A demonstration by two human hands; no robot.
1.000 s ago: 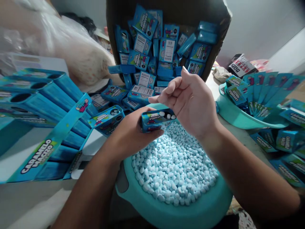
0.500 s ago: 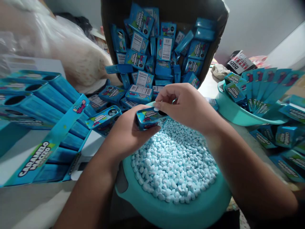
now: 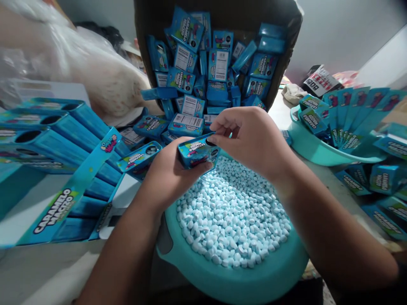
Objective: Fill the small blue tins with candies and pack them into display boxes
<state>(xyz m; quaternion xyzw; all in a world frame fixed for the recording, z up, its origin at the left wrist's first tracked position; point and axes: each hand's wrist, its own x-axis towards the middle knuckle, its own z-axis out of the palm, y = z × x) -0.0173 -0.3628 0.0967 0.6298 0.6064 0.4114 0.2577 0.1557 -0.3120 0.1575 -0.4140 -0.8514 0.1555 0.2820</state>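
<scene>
My left hand (image 3: 171, 173) is closed around a small blue candy box (image 3: 195, 153) printed "Caramelo Macizo", tilted above the bowl. The box has a dark round hole at its right end. At that hole, my right hand (image 3: 244, 140) has thumb and fingers curled together; whatever they hold is hidden. Below both hands, pale blue candies (image 3: 235, 220) fill a turquoise bowl (image 3: 229, 284). Another blue box with a round hole (image 3: 140, 156) lies just left of my left hand.
Behind the bowl, a dark carton (image 3: 219, 17) lies full of blue boxes. On the left, a display tray (image 3: 70, 195) holds rows of blue boxes. A second turquoise bowl (image 3: 330, 154) with boxes stands right, beside loose boxes (image 3: 381, 178). A plastic bag (image 3: 95, 72) sits back left.
The box in my left hand has tilted, showing more of its front. A pale candy seen at my right thumb tip is out of sight now. My right hand stays at the hole.
</scene>
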